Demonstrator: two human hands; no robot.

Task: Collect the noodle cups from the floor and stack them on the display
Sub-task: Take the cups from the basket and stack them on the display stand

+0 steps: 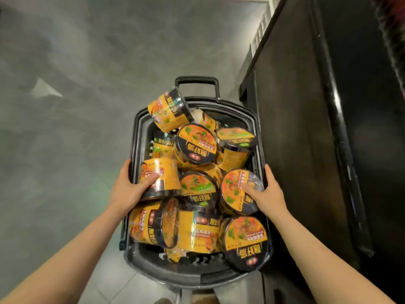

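A black shopping basket [140, 132] stands on the floor, heaped with several yellow-and-black noodle cups. My left hand [129, 189] grips a cup lying on its side [162, 172] at the basket's left edge, thumb across its wall. My right hand [266, 195] holds a cup [232, 191] at the right edge, thumb on its orange lid and fingers round its far side. One cup [167, 110] sits tilted on top of the heap at the far end. Others lie upright or on their sides below, partly hidden by each other.
A tall black display cabinet [317, 128] stands directly right of the basket. The basket's pull handle [197, 81] sticks out at the far end. Grey floor [76, 95] spreads to the left and beyond. Pale tiles show under the basket's near end.
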